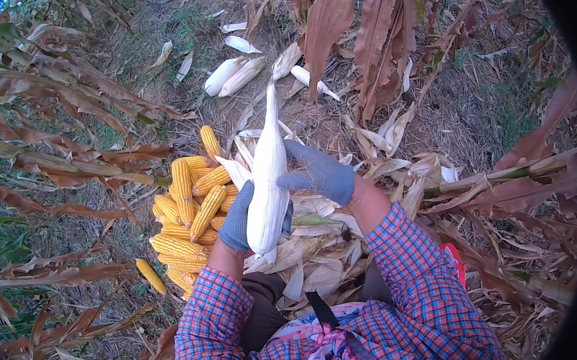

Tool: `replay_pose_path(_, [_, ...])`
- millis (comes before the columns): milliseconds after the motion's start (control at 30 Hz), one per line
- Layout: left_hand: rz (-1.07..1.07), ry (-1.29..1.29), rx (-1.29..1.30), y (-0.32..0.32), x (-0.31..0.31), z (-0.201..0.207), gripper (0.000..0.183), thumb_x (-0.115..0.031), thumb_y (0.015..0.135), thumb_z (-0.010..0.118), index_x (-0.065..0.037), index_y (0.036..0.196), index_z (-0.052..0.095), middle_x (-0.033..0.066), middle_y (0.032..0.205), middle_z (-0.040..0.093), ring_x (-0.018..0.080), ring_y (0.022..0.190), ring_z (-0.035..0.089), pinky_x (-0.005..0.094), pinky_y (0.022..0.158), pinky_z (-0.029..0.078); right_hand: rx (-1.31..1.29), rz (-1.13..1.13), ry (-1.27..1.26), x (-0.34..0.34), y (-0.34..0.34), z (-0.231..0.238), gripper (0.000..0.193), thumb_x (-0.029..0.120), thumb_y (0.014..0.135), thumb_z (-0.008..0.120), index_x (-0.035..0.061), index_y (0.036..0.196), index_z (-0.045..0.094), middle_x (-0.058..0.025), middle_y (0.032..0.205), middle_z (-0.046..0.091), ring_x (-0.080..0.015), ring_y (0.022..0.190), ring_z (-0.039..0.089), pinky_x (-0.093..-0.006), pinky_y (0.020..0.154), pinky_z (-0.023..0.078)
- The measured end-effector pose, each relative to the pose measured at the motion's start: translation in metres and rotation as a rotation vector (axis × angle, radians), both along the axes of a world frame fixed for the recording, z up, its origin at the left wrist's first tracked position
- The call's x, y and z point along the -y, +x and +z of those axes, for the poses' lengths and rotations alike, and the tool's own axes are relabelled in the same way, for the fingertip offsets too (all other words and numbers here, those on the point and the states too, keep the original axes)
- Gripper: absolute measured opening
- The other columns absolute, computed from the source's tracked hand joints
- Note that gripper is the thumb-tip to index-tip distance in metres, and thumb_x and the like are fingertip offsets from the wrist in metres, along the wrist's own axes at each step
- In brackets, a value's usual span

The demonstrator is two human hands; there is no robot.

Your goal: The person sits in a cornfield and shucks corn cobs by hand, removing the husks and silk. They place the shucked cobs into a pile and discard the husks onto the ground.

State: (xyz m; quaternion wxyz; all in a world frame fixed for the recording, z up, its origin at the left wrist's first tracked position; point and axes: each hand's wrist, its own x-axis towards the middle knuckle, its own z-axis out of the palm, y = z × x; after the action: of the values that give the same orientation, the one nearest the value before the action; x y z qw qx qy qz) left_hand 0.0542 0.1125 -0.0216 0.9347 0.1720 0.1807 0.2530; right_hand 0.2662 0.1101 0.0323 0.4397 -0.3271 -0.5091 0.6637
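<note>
A white-husked ear of corn (267,194) is held up in front of me, its thin stalk end pointing away and its rounded end nearest my body. My left hand (238,221), in a grey glove, wraps around the lower part from the left. Its fingertips show on the ear's right side. Against the ear's right side is my right hand (324,175), also gloved, its thumb on the husk and its other fingers reaching along the upper part, tips partly hidden. Beyond my left hand lies a pile of bare yellow corn cobs (184,211).
Husked white ears (242,76) lie on the ground ahead. Loose dry husks (323,253) spread between my legs and to the right. Brown corn stalks (78,158) lean in from both sides. One yellow cob (150,276) lies apart at left. Something red (455,261) shows beside my right arm.
</note>
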Motion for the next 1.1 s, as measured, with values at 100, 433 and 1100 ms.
replay_pose_path(100, [0.141,0.036,-0.316,0.007,0.004,0.013,0.065,-0.05,0.089,0.048,-0.001,0.131,0.039,0.021,0.109,0.057,0.0321,0.091,0.061,0.044,0.078,0.052,0.106,-0.1,0.03,-0.003,-0.002,-0.014,0.068,0.022,0.078,0.071,0.0002,0.133,0.037,-0.0112,0.125,0.05,-0.0195,0.113,0.049,-0.0326,0.099,0.038])
replay_pose_path(433, [0.259,0.715,-0.83,0.017,-0.001,0.016,0.049,-0.022,0.081,0.066,0.0,0.119,0.047,0.0103,0.106,0.057,0.0157,0.095,0.055,0.0289,0.083,0.045,0.655,-0.352,0.08,0.0,-0.011,-0.027,0.033,0.029,0.08,0.068,0.0014,0.096,0.06,-0.0159,0.085,0.061,-0.0233,0.079,0.059,-0.0351,0.072,0.047])
replay_pose_path(1100, [0.258,0.357,-0.435,0.015,-0.003,0.015,0.06,-0.023,0.087,0.055,0.0,0.138,0.033,0.0092,0.127,0.049,0.0184,0.116,0.048,0.0308,0.1,0.035,0.62,-0.48,0.17,0.001,-0.009,-0.041,0.024,0.02,0.084,0.059,0.0025,0.1,0.056,-0.0177,0.087,0.062,-0.0277,0.079,0.062,-0.0356,0.07,0.047])
